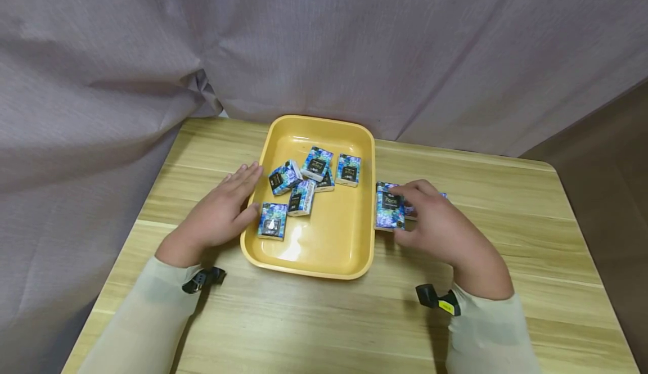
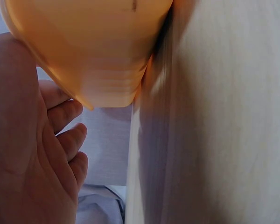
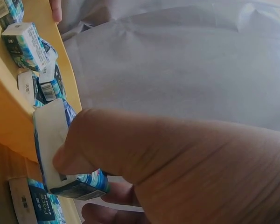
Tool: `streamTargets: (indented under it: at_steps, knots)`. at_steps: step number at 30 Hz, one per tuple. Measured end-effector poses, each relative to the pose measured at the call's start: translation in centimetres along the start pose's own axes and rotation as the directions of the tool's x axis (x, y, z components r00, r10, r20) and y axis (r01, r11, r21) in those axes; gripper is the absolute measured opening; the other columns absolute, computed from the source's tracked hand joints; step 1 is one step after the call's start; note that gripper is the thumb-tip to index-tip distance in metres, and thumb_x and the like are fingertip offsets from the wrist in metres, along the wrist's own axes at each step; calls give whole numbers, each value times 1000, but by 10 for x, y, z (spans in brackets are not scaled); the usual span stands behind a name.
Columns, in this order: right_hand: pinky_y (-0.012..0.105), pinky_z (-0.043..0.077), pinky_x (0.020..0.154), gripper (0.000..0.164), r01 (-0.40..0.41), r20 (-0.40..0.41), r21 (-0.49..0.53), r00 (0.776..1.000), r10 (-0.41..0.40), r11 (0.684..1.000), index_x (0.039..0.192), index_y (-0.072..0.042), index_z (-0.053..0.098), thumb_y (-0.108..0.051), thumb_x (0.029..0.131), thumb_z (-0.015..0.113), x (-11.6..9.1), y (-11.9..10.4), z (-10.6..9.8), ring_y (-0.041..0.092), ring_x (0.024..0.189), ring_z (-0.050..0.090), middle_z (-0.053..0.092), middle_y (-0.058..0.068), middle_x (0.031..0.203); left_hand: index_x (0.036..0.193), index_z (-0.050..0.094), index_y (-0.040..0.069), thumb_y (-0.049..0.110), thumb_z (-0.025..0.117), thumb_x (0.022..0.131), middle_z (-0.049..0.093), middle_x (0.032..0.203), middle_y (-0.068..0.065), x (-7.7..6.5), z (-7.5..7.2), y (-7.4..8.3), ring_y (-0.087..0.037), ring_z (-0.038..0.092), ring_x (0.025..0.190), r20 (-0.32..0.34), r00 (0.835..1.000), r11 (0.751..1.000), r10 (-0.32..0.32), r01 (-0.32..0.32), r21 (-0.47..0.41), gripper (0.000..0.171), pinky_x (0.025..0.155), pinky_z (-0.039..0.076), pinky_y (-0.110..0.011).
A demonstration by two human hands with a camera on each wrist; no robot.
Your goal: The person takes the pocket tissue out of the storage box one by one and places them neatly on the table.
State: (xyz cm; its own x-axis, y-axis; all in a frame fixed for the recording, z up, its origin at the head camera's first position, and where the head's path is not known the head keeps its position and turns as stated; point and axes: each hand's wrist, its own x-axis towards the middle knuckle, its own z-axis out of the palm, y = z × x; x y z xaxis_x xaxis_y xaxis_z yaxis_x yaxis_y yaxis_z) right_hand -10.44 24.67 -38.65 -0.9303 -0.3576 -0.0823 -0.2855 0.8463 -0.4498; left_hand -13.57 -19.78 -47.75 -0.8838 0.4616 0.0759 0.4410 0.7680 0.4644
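My right hand [image 1: 437,222] pinches a blue floral tissue pack [image 1: 388,205] just outside the right wall of the yellow tray [image 1: 309,270]. In the right wrist view the thumb presses on the white side of that tissue pack [image 3: 51,133]. Behind the hand, a second tissue pack [image 1: 410,211] lies on the table, mostly covered in the head view. My left hand [image 1: 217,211] rests against the tray's left rim with its fingers extended. Inside the tray lie several similar packs, among them one at the right [image 1: 348,170] and one at the lower left [image 1: 272,220].
The tray stands on a wooden table [image 1: 304,323] near its back edge. Grey curtain cloth [image 1: 324,42] hangs behind and along the left side. Each wrist wears a black strap device, such as the right one [image 1: 437,300].
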Motion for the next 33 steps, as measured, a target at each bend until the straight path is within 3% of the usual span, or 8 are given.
streamTargets:
  at_steps: [6, 16, 27, 33]
  knots:
    - [57, 60, 105, 80, -23, 15, 4, 1000, 22, 1000, 159, -3, 60, -14, 84, 85, -2, 4, -3, 36, 125, 69, 59, 18, 150, 181, 23, 11, 34, 57, 114, 27, 187, -12, 0, 0, 1, -41, 25, 174, -7, 1000, 1000, 2, -2, -1, 78, 141, 23, -66]
    - [49, 59, 94, 81, -27, 4, 13, 1000, 27, 1000, 158, 0, 60, -13, 83, 88, -8, 17, -2, 35, 116, 68, 59, 20, 147, 180, 23, 10, 33, 56, 115, 26, 188, -12, 0, -3, 3, -41, 24, 174, 4, 1000, 1000, 3, -3, -6, 77, 141, 22, -66]
    - [49, 59, 92, 79, -68, 14, -8, 998, 68, 998, 156, 0, 60, -13, 83, 88, -11, 33, -3, 37, 117, 67, 58, 22, 145, 181, 23, 11, 34, 56, 114, 26, 188, -12, 0, -1, 1, -41, 24, 174, 1, 1000, 1000, -2, 2, -4, 77, 141, 23, -67]
    - [50, 59, 91, 78, -62, 13, -11, 998, 62, 998, 157, 0, 59, -13, 85, 87, -15, 44, -5, 39, 118, 68, 58, 22, 144, 181, 22, 14, 39, 53, 114, 26, 187, -12, 0, 3, -3, -41, 24, 175, -29, 999, 999, 24, -24, -24, 78, 141, 22, -66]
